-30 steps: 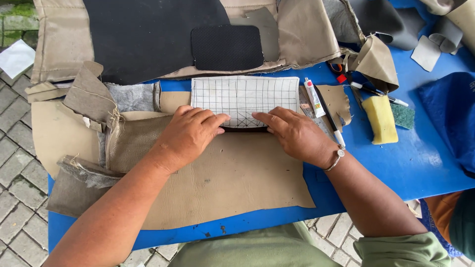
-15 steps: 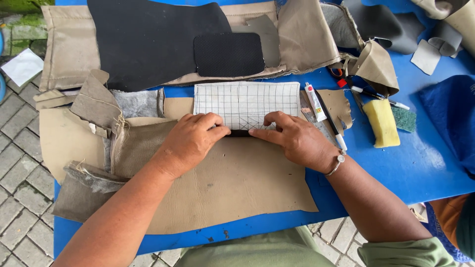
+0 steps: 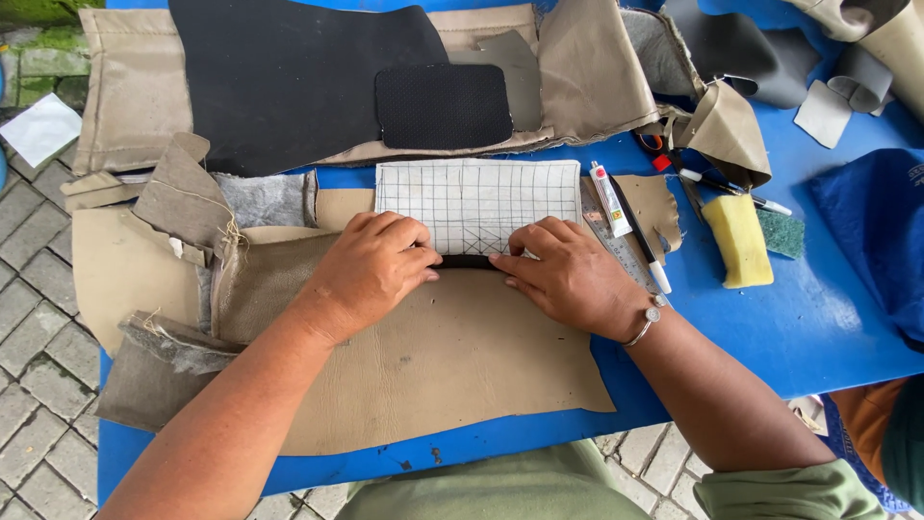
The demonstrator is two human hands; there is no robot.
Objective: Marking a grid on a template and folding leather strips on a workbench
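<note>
Left hand (image 3: 373,265) and right hand (image 3: 570,274) press flat, fingers extended, gripping nothing, fingertips meeting over the gridded white sheet's (image 3: 476,197) lower edge on tan leather (image 3: 443,366).

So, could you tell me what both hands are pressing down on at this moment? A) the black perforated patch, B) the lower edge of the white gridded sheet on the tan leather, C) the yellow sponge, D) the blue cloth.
B: the left hand and right hand both press their fingertips along the lower edge of the white gridded sheet, which lies on the tan leather piece.
</note>
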